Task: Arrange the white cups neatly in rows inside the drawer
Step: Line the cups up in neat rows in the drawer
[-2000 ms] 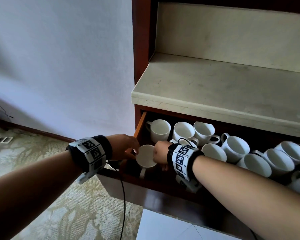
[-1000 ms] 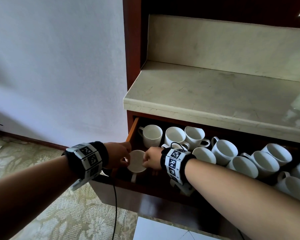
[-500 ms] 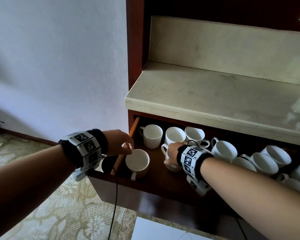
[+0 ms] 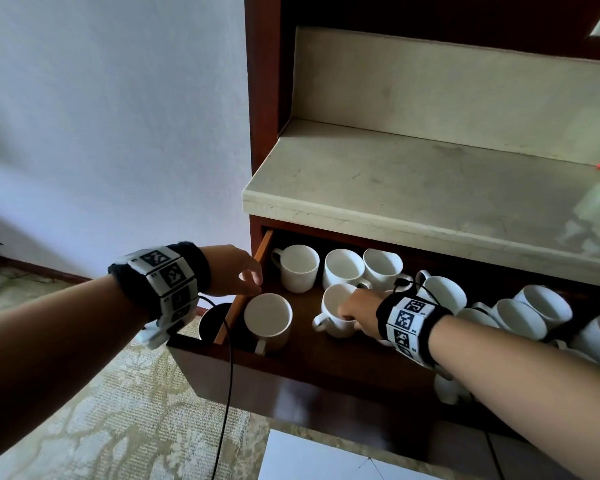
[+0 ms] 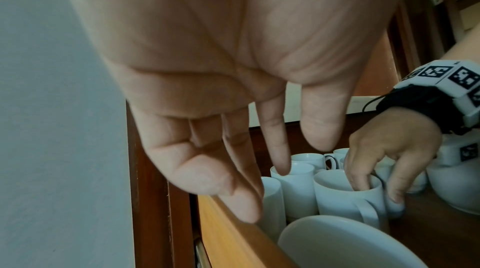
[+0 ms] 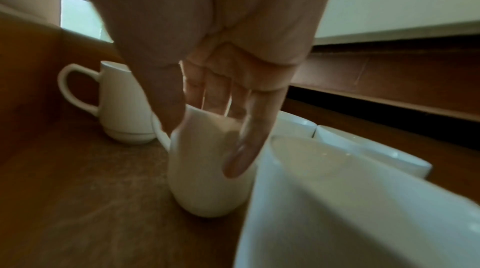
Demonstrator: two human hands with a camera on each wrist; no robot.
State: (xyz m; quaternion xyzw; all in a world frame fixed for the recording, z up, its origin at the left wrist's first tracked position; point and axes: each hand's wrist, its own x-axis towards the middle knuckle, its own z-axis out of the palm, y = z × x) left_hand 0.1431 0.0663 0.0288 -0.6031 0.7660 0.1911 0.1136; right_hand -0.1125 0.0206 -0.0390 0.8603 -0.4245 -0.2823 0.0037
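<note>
Open wooden drawer [image 4: 312, 355] below pale stone counter [image 4: 395, 181]. Right hand [image 4: 355, 308] grasping white cup [image 4: 335, 311] by rim near drawer's middle front, fingers [image 5: 359, 180] inside, thumb outside; cup upright on drawer floor, handle toward front-left. Left hand [image 4: 234, 270] released, fingers [image 5: 233, 186] relaxed, holding nothing, above drawer's left edge. Just below it, second cup [image 4: 267, 318] upright in front-left corner. Three cups in row [image 4: 340, 270] along back edge; more cups [image 4: 520, 313] crowded toward drawer's right side.
</note>
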